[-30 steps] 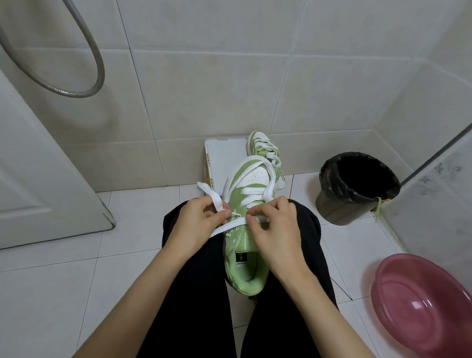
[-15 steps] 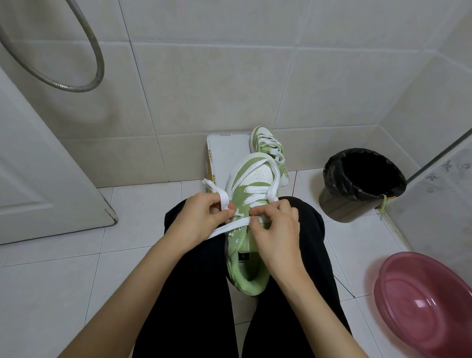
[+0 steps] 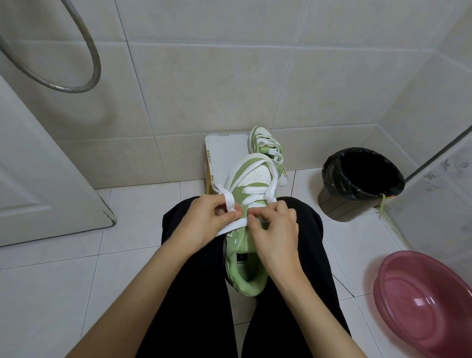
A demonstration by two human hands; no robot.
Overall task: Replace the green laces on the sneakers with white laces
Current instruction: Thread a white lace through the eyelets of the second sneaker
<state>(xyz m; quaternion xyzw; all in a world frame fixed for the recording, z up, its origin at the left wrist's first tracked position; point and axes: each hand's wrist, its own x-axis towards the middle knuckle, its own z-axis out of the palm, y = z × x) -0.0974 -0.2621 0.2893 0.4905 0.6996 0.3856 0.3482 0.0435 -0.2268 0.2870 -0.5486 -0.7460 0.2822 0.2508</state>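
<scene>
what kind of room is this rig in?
Most likely a bathroom or shower area: tiled walls and tiled floor, a metal shower hose looping at the upper left, and a pink basin and lined waste bin on the floor.

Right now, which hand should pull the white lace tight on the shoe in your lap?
Probably the left hand: it already pinches the loose white lace out to the side of the sneaker. The right hand pinches it close at the eyelets, which is better for steadying.
</scene>
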